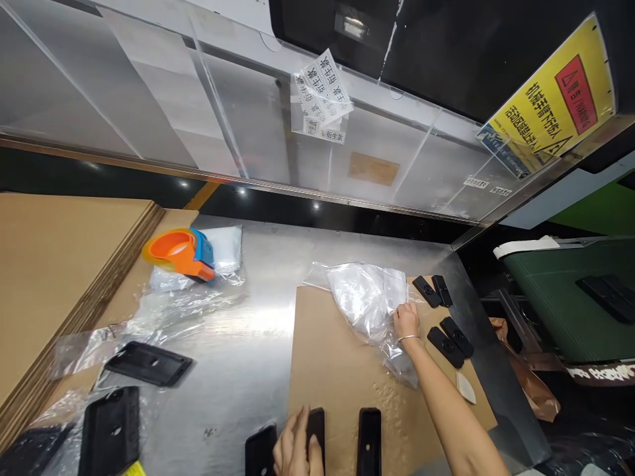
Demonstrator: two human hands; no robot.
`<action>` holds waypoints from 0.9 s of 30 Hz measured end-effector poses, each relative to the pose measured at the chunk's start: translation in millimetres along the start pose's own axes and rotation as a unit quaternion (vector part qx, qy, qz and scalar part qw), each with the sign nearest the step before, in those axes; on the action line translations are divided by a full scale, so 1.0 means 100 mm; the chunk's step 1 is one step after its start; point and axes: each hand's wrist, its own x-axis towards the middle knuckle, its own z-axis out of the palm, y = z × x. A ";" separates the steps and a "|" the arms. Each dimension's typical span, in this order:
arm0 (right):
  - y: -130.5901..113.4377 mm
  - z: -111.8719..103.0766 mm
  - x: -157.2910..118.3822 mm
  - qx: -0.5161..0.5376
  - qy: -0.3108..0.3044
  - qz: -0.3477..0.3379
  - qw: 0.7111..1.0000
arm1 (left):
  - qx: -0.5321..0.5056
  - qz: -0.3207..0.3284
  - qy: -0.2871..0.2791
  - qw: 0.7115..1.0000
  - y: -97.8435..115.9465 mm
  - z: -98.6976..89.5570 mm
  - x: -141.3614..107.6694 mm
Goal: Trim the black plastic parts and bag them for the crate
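Observation:
My right hand [407,322], with a thin bracelet at the wrist, is closed on the right edge of a crumpled clear plastic bag [364,297]. The bag lies at the far side of a brown cardboard sheet [327,357]. Near the bottom edge, my left hand [296,444] is closed around a black oblong plastic part [317,426], its thumb and fingers on it. Just left of that hand lies another black part [260,449], partly hidden. A further black part [370,439], with a small hole, rests on the cardboard to the right.
Small black pieces [450,342] lie in pairs along the cardboard's right side, near a pale rounded piece [465,388]. On the metal table's left are an orange tape dispenser [181,251], larger black parts [109,426] and stacked cardboard [74,264]. A transparent panel [268,139] stands behind.

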 end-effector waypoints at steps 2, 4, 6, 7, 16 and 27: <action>0.05 -0.03 0.00 0.014 -0.001 -0.007 1.000 | -0.051 -0.010 -0.044 0.998 0.11 -0.04 0.10; 0.11 -0.09 0.00 0.036 -0.007 -0.022 0.999 | -0.107 -0.029 -0.093 0.990 0.23 -0.04 0.22; 0.17 -0.20 -0.02 0.064 -0.005 -0.034 0.997 | -0.157 -0.057 -0.133 0.977 0.37 -0.01 0.35; 0.19 -0.26 -0.04 0.077 0.000 -0.037 0.996 | -0.179 -0.074 -0.152 0.969 0.45 0.01 0.41; -0.74 -0.63 -1.17 0.091 0.069 -0.100 0.988 | -0.537 -0.277 -0.323 0.729 1.33 0.29 0.70; -0.94 -0.86 -1.82 0.379 0.011 0.051 0.924 | -0.563 -0.397 -0.296 0.662 1.02 -0.20 0.68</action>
